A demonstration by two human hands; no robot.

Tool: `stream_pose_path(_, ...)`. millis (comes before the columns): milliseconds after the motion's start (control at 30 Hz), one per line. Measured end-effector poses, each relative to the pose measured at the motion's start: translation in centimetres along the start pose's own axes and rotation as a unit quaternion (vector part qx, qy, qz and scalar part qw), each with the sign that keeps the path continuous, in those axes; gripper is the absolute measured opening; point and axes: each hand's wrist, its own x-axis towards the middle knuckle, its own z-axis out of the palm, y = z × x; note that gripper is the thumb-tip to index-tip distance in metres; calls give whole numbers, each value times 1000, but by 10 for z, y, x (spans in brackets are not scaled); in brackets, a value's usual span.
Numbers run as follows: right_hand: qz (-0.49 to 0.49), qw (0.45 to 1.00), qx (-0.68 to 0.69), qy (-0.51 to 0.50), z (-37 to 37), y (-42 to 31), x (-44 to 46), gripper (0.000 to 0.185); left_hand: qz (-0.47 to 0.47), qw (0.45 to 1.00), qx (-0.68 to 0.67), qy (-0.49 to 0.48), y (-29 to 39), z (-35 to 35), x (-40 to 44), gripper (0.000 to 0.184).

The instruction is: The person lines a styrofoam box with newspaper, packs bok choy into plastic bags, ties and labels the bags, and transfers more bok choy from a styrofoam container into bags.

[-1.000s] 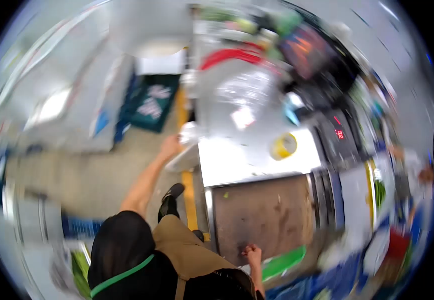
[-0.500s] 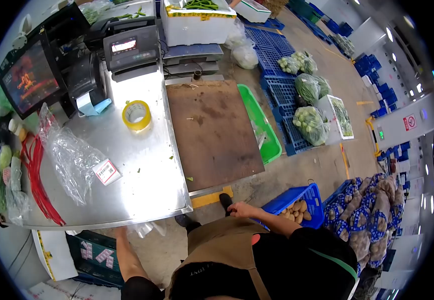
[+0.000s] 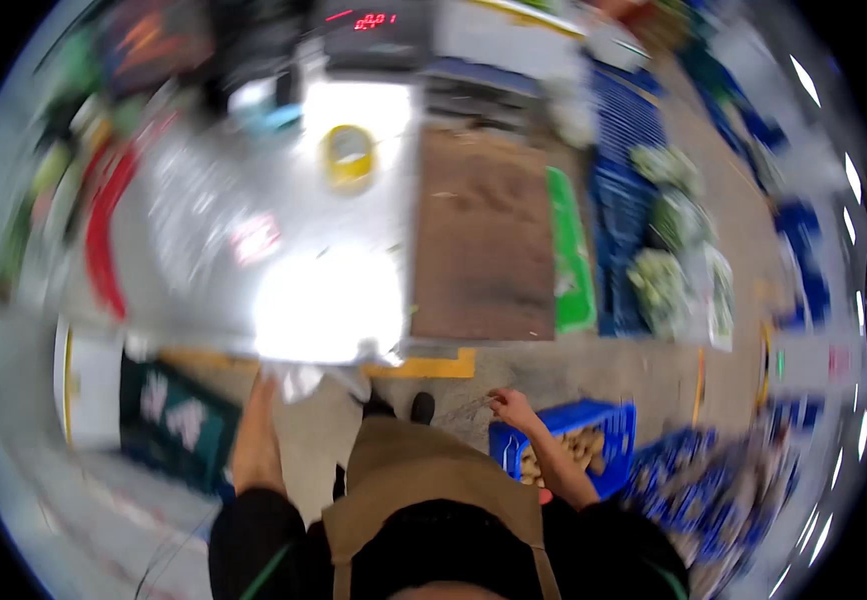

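Observation:
My left hand [image 3: 265,390] is at the front edge of the steel table [image 3: 214,330], beside clear plastic bags [image 3: 304,382] that hang below it. Its fingers are hidden and blurred there. Out over the floor, my right hand [image 3: 509,405] has its fingers drawn together. A faint, thin streak shows beside its fingertips, too blurred to name. Close to that hand stands a blue crate [image 3: 630,440] holding potatoes [image 3: 584,448].
On the table lie a yellow tape roll [image 3: 350,157], a clear plastic bag [image 3: 189,200], a label [image 3: 255,238] and red ties [image 3: 106,225]. A brown board [image 3: 484,240] adjoins it, with a green tray [image 3: 574,250] beyond. Netted sacks [image 3: 714,480] are piled at right.
The view has swung, so the table and board appear farther right and higher, and much is blurred. My right hand has moved away from the apron, out toward the potato crate.

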Motion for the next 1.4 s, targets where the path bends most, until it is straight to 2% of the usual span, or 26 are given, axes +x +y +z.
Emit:
stream_pose_path(33,47,997,55,-29,3,-1,-6,30,-7,1000,-24,-3,-1,7,-17,32)
stream_pose_path(167,119,977,161,-69,11,40,-26,29,-35,988,-147,-22,-8,45,-63,33)
stream_pose_path(200,124,976,156,-86,12,48,-31,29,-20,984,-171,-48,-89,56,-13,39)
stream_pose_path(233,129,975,155,-93,11,66,-42,28,-76,976,-193,-72,-72,58,-49,48)
stream_pose_path(267,67,969,185,-148,9,131,-38,28,-107,981,-157,26,-63,73,-85,55)
stream_pose_path(300,7,954,221,-203,8,191,-34,27,-181,954,-238,0,-87,86,-77,58)
stream_pose_path(367,72,968,154,-182,14,171,-37,27,-206,934,-289,33,-95,108,-91,55)
stream_pose_path(400,92,968,140,-185,14,156,-31,27,-184,947,-261,30,-83,114,-95,53)
stream_pose_path(433,97,969,126,-188,19,143,-25,27,-150,959,-238,28,-76,115,-105,50)
stream_pose_path(500,97,969,105,-200,29,112,-11,27,-157,952,-254,65,-32,97,-137,43)
stream_pose_path(600,72,969,87,-218,52,56,6,28,-29,990,-55,127,-91,86,-91,34)
stream_pose_path(700,38,968,87,-230,83,1,17,28,-22,985,-9,173,-94,32,-78,27)
stream_pose_path(800,24,966,91,-242,115,-49,22,28,-57,957,-65,275,-124,-19,-18,23)
stream_pose_path(900,34,963,92,-250,152,-89,29,29,-74,944,-114,300,-105,-91,12,21)
stream_pose_path(1000,61,962,83,-251,186,-117,36,29,-5,942,-55,332,-138,-146,89,27)
stream_pose_path(1100,92,962,61,-248,208,-141,40,29,-11,934,-19,356,-98,-191,106,38)
stream_pose_path(1200,115,962,42,-242,220,-166,41,30,-98,928,-12,360,-52,-230,117,44)
stream_pose_path(1300,116,966,20,-230,214,-185,43,30,-164,923,21,348,-60,-242,166,35)
stream_pose_path(1400,94,969,6,-226,202,-212,49,30,-127,919,12,374,-69,-250,177,29)
